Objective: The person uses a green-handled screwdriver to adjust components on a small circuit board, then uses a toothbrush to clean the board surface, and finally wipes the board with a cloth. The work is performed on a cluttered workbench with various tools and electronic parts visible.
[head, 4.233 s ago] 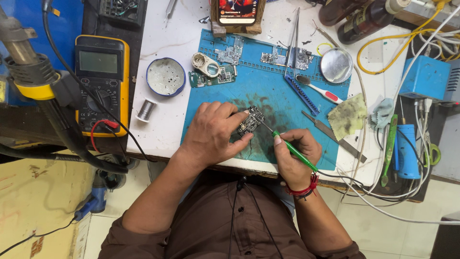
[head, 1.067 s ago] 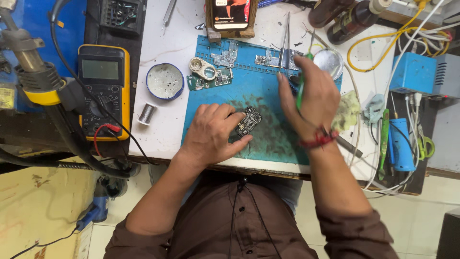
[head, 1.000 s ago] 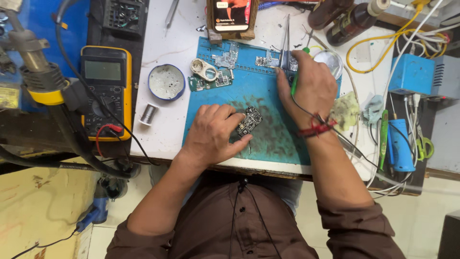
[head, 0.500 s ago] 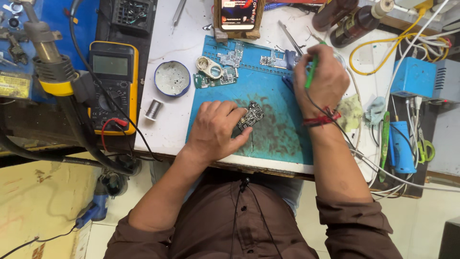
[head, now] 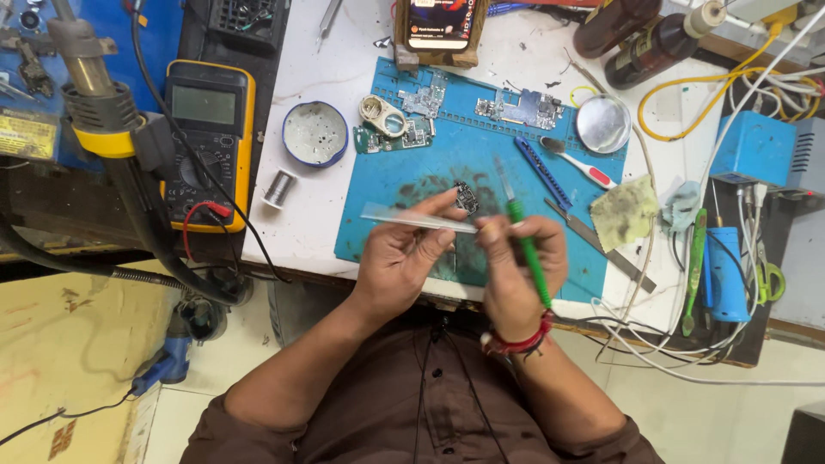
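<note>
**Inspector:** State of grip?

**Assistant:** Left hand pinches the tweezers; right hand is closed on the green tool and touches the tweezer tips. Small circuit board lies loose on the blue mat.

**Inspector:** Risks?

**Assistant:** The unheld board could slide, I judge. White bench is crowded; cables trail off its edge.

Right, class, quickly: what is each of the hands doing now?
Left hand: closed on the silvery tweezers.
Right hand: closed on the green-handled tool, also touching the tweezers' end.
</note>
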